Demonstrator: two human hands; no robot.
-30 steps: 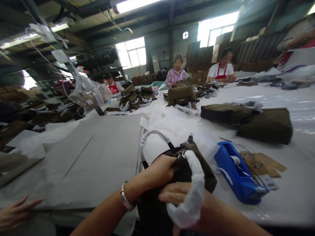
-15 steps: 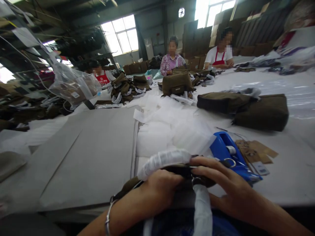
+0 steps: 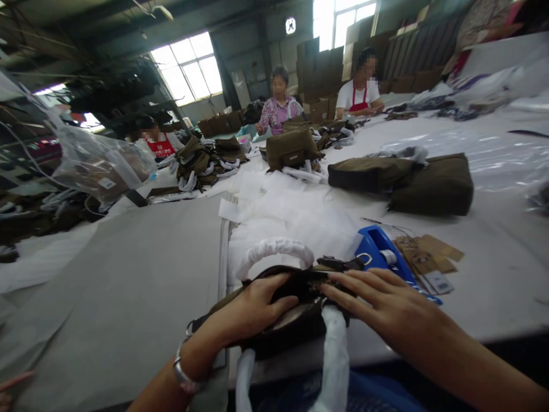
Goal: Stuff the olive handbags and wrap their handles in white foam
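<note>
A dark olive handbag [image 3: 295,332] is right in front of me at the table's near edge, its zipped top gaping. White wrapping covers its handles: the far handle [image 3: 277,247] arches up, and the near handle [image 3: 335,349] hangs towards me. My left hand [image 3: 261,303], a silver bangle at its wrist, reaches into the opening with thumb and forefinger apart; its other fingertips are hidden. Along the right end of the zip, my right hand [image 3: 373,292] lies with its fingers stretched out, touching the bag's edge. Its thumb is out of sight.
A blue tape dispenser [image 3: 377,243] and brown card tags [image 3: 429,254] lie right of the bag. Grey sheets [image 3: 150,286] are stacked at left, white foam sheets [image 3: 278,206] behind. More olive bags [image 3: 433,183] lie further off. Several co-workers sit opposite; another person's fingers [image 3: 15,382] show lower left.
The bag's top has opened wider, and my left hand has gone from a closed grip on its edge into the opening. My right hand's fingers have flattened. The view has shifted right.
</note>
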